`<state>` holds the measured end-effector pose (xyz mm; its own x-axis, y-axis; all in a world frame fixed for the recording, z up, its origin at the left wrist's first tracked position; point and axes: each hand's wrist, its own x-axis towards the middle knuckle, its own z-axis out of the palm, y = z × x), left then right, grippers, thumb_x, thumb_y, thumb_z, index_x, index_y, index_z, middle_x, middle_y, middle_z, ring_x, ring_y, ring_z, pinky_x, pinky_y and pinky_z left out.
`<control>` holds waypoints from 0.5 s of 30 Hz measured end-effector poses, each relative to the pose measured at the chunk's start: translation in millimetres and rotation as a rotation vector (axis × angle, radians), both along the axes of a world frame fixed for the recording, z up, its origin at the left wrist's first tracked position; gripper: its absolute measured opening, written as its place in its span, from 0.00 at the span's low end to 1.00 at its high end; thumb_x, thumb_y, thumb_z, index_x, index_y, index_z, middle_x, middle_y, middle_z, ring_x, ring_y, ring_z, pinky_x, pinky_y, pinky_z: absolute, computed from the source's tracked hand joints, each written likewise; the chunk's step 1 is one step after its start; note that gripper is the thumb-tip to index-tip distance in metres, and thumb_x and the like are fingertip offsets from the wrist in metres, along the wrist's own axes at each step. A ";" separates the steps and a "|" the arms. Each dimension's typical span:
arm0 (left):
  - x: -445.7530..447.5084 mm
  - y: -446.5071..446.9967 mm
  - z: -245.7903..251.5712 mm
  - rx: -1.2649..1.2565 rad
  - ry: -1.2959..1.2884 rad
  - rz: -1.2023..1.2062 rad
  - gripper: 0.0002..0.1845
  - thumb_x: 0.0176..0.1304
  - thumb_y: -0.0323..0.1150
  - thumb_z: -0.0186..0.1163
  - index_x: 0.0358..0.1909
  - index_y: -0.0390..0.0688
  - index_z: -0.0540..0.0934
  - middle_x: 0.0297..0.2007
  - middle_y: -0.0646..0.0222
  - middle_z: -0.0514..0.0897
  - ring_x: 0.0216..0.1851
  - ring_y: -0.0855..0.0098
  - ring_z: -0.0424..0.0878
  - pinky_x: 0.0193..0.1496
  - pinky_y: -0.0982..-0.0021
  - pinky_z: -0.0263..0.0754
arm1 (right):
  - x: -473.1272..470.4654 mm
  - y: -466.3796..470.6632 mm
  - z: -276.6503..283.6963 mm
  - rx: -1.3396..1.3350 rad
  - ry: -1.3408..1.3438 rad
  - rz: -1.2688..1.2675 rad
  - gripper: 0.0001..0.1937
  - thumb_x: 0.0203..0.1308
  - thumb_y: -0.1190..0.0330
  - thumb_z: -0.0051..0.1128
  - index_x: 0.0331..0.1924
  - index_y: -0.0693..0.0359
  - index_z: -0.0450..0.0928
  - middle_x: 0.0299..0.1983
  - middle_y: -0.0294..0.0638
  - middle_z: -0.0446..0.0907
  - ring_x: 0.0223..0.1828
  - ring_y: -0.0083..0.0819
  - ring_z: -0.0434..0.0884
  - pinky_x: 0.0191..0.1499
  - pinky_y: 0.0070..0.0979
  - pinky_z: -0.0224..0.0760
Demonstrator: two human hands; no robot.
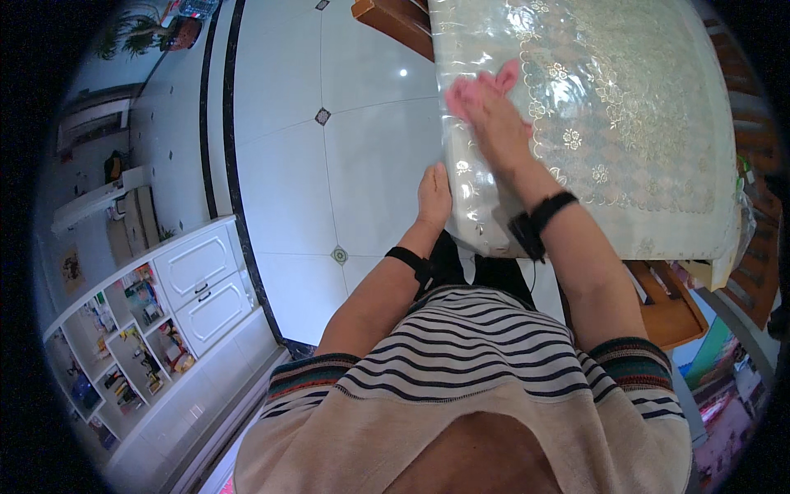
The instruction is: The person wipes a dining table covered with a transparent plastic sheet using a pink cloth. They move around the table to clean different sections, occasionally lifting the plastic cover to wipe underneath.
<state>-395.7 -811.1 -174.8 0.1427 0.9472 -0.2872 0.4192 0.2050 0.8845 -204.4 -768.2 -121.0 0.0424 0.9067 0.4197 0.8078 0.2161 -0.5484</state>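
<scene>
My right hand [497,133] presses a crumpled pink cloth [463,96] onto the tabletop near its left edge. Folds of the cloth stick out beyond the fingers. Under it lies a clear, shiny plastic cover over a pale tablecloth [666,231] with gold flower patterns. My left hand [436,194] is at the table's left side, right against the edge of the cover. Its fingers are partly turned away, so their grip cannot be made out. Each wrist wears a black band.
A wooden chair [395,25] stands against the table's far left side, and a wooden seat [669,309] is at the near right. Brown slatted wood [756,247] runs along the right. White cabinets with filled shelves [133,346] and a potted plant [182,34] are across the tiled floor.
</scene>
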 end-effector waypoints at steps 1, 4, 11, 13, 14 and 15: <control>-2.9 -3.6 0.4 -0.013 0.034 -0.015 0.23 0.78 0.45 0.44 0.35 0.33 0.73 0.26 0.60 0.77 0.31 0.66 0.77 0.39 0.65 0.72 | -11.4 -23.6 1.7 -0.004 0.113 0.051 0.22 0.55 0.74 0.52 0.56 0.55 0.78 0.63 0.45 0.73 0.68 0.48 0.69 0.68 0.43 0.63; -21.0 -9.9 10.7 -0.353 -0.111 -0.056 0.21 0.77 0.43 0.45 0.32 0.36 0.72 0.23 0.64 0.74 0.25 0.71 0.76 0.32 0.69 0.72 | -31.2 -105.3 10.0 -0.095 0.068 0.174 0.29 0.41 0.79 0.59 0.56 0.56 0.78 0.63 0.47 0.74 0.68 0.47 0.70 0.65 0.43 0.67; -37.9 -15.7 35.1 -0.480 -0.340 -0.154 0.17 0.76 0.44 0.50 0.33 0.42 0.73 0.25 0.70 0.77 0.24 0.76 0.75 0.30 0.73 0.72 | -11.3 -108.3 27.8 -0.334 0.224 0.142 0.19 0.60 0.77 0.53 0.55 0.53 0.77 0.62 0.46 0.75 0.63 0.45 0.75 0.62 0.33 0.71; -40.6 -19.2 41.7 -0.496 -0.352 -0.187 0.17 0.75 0.45 0.51 0.34 0.42 0.73 0.25 0.70 0.77 0.24 0.76 0.75 0.31 0.73 0.72 | 7.9 -49.2 23.4 -0.134 -0.038 -0.041 0.18 0.59 0.77 0.54 0.54 0.55 0.78 0.60 0.45 0.76 0.59 0.48 0.77 0.63 0.36 0.69; -39.2 -21.6 44.1 -0.533 -0.397 -0.147 0.14 0.73 0.42 0.55 0.33 0.42 0.74 0.25 0.71 0.78 0.25 0.77 0.75 0.32 0.73 0.73 | 13.6 -36.7 22.0 0.018 0.007 -0.129 0.19 0.57 0.78 0.56 0.54 0.56 0.78 0.61 0.43 0.76 0.61 0.49 0.75 0.63 0.37 0.69; -39.3 -22.3 46.3 -0.524 -0.366 -0.164 0.13 0.73 0.41 0.56 0.33 0.42 0.74 0.25 0.71 0.78 0.25 0.77 0.75 0.32 0.73 0.73 | 14.5 -25.9 17.9 -0.003 -0.011 -0.139 0.20 0.56 0.78 0.57 0.54 0.56 0.78 0.61 0.43 0.76 0.62 0.49 0.75 0.63 0.37 0.69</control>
<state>-435.0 -833.4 -128.5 0.4491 0.6528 -0.6100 0.1731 0.6063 0.7762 -189.8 -794.1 -103.1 0.1632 0.8937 0.4179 0.8359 0.0998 -0.5397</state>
